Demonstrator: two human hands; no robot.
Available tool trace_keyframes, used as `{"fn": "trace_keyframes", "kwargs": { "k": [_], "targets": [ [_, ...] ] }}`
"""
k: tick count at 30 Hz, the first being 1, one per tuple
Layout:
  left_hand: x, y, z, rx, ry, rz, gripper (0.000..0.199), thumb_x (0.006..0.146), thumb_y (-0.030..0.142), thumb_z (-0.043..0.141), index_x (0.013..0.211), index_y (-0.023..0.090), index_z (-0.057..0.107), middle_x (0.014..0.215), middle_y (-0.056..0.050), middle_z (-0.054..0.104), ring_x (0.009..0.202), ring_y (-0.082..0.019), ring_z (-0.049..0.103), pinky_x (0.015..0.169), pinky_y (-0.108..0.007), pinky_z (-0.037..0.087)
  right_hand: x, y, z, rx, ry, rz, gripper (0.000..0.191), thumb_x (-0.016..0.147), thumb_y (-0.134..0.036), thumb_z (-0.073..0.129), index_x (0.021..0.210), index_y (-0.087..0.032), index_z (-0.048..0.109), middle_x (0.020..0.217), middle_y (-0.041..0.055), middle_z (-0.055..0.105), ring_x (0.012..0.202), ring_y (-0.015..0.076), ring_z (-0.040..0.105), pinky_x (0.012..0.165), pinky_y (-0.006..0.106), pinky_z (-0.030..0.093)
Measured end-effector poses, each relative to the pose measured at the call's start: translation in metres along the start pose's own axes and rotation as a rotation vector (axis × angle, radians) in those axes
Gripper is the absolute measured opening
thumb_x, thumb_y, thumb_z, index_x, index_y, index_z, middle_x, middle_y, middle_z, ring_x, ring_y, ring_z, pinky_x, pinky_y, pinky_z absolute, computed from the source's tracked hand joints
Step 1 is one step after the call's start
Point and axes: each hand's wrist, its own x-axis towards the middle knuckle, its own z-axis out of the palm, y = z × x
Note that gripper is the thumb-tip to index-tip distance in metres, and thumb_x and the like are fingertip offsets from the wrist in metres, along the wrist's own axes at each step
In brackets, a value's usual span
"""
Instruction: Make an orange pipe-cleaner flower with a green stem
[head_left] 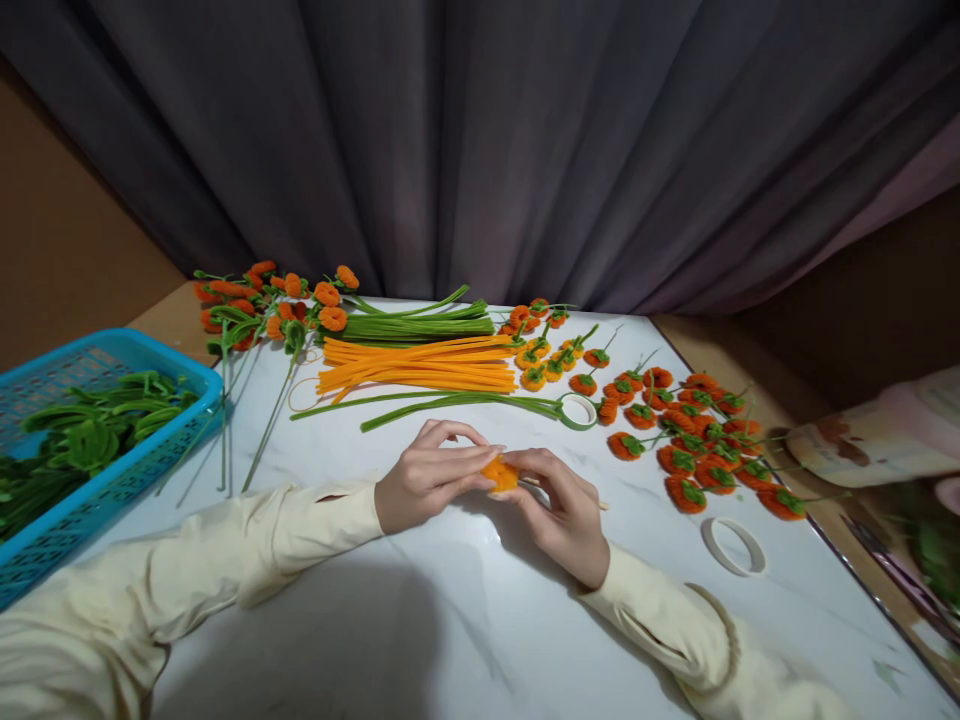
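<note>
Between my two hands is a small yellow-orange piece of coiled pipe cleaner [501, 474]. My left hand [431, 472] pinches it from the left with its fingertips. From the other side my right hand [564, 510] grips it between thumb and fingers. A thin pale stick [604, 506] pokes out behind my right hand; whether the hand touches it is hidden. Just beyond lie a bundle of orange pipe cleaners [420, 365], some loose green pipe cleaners [450, 400] and a roll of green tape [577, 411].
A blue basket [214, 385] of green pipe-cleaner leaves stands at left. Stemmed orange flowers [328, 294] and green pipe cleaners [420, 325] lie at the back. Yellow flower heads [534, 378], orange flower heads [686, 493] and a white ring [733, 547] are at right.
</note>
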Motion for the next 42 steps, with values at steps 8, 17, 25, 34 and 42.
{"fn": "trace_keyframes", "kwargs": {
  "k": [8,17,25,34,42],
  "targets": [
    [-0.0011,-0.0019,0.0009,-0.017,-0.033,-0.057,0.049,0.081,0.031,0.062,0.129,0.023,0.05,0.101,-0.007,0.07,0.098,-0.021,0.055,0.087,-0.039,0.039,-0.005,0.0049,-0.0001,0.028,0.003,-0.009,0.033,0.08,-0.01,0.059,0.111,-0.021,0.053,0.1,0.0093,0.063,0.09,0.0179,0.063,0.072,0.029,0.057],
    [-0.0026,-0.0022,-0.0003,0.01,-0.07,-0.073,0.052,0.087,0.019,0.055,0.136,0.027,0.04,0.105,-0.007,0.067,0.104,-0.02,0.051,0.088,-0.038,0.038,-0.0076,0.0053,-0.0021,0.035,-0.018,0.023,0.042,0.079,-0.008,0.059,0.117,-0.022,0.049,0.107,0.009,0.061,0.092,0.0176,0.063,0.076,0.028,0.058],
    [-0.0023,-0.0026,-0.0004,0.035,-0.166,-0.053,0.056,0.093,0.024,0.044,0.144,0.023,0.022,0.126,-0.013,0.055,0.116,-0.023,0.044,0.093,-0.04,0.039,-0.0064,0.0038,-0.0018,-0.06,0.014,0.008,0.04,0.08,-0.009,0.059,0.117,-0.022,0.051,0.102,0.0066,0.065,0.08,0.014,0.066,0.072,0.024,0.058],
    [-0.0015,-0.0016,-0.0002,0.074,-0.2,-0.071,0.057,0.092,0.025,0.043,0.144,0.02,0.021,0.13,-0.015,0.05,0.119,-0.023,0.042,0.095,-0.04,0.039,-0.0058,0.0028,-0.0017,-0.149,-0.013,-0.003,0.033,0.083,-0.01,0.056,0.113,-0.021,0.052,0.101,0.0059,0.067,0.08,0.014,0.067,0.073,0.023,0.058],
    [-0.0028,-0.0039,-0.0003,0.086,-0.148,-0.01,0.05,0.092,0.021,0.044,0.14,0.022,0.031,0.121,-0.013,0.059,0.114,-0.023,0.048,0.089,-0.04,0.038,-0.0049,-0.0005,-0.0024,-0.148,-0.044,0.006,0.028,0.084,-0.011,0.055,0.109,-0.022,0.053,0.093,0.0035,0.068,0.08,0.0131,0.067,0.072,0.021,0.057]
  ]
}}
